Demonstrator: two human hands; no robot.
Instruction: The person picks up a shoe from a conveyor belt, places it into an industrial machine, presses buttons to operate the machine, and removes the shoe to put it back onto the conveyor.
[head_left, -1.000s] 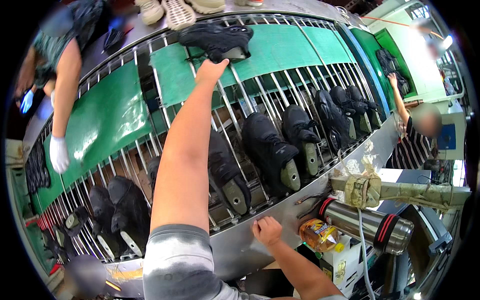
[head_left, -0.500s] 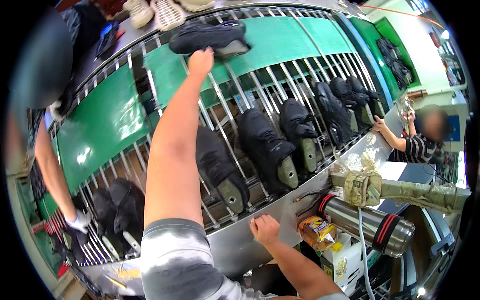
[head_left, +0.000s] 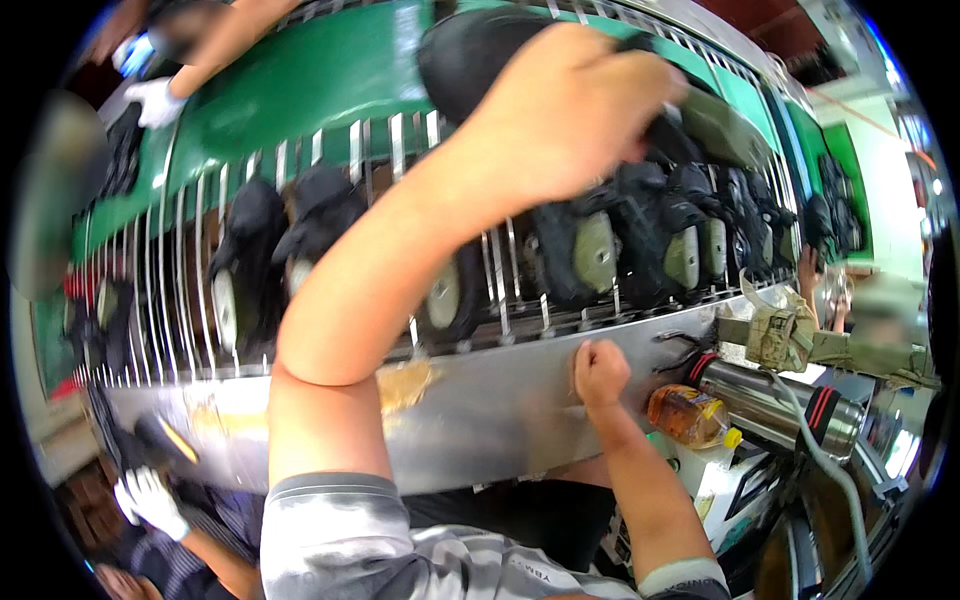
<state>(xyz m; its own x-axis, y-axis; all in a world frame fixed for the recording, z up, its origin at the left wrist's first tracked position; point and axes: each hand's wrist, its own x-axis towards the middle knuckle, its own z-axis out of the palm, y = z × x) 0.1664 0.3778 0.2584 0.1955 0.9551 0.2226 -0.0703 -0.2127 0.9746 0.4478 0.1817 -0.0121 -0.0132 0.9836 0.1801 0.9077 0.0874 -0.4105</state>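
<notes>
My left hand is stretched out over the conveyor rack and is closed on a black shoe, which it holds above the row of shoes. Part of that shoe is hidden behind my fingers. My right hand is curled into a fist and rests against the shiny metal front edge of the conveyor, with nothing in it. Under my left forearm, several black shoes on lasts stand sole-out in the wire rack.
A green belt runs behind the rack. A co-worker's white-gloved hand is at the far side, another gloved hand at the lower left, and a person at the right. A steel flask and an amber bottle lie to the right.
My left hand has closed on the black shoe and drawn it from the far belt back toward me, above the rack. My right fist has stayed on the metal edge.
</notes>
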